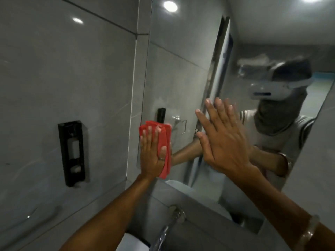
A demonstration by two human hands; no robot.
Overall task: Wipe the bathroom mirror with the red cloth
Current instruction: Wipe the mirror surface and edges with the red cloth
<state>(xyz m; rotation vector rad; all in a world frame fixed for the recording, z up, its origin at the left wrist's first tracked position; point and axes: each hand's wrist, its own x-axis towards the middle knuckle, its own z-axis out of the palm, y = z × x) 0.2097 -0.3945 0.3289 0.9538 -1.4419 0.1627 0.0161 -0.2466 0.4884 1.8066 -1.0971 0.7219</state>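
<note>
The bathroom mirror (181, 73) fills the wall ahead, its left edge meeting grey tiles. A folded red cloth (165, 142) is pressed flat against the mirror's lower left part under my left hand (152, 156), whose fingers lie spread over it. My right hand (223, 140) rests flat on the glass further right, fingers apart, holding nothing. A ring shows on my left hand and a bracelet on my right wrist. The mirror reflects a person wearing a headset, along with both forearms.
A black wall-mounted holder (72, 153) hangs on the grey tiled wall (63, 69) to the left. Below the mirror a chrome tap (174, 218) juts out over a sink. The mirror reflects a door frame and ceiling lights.
</note>
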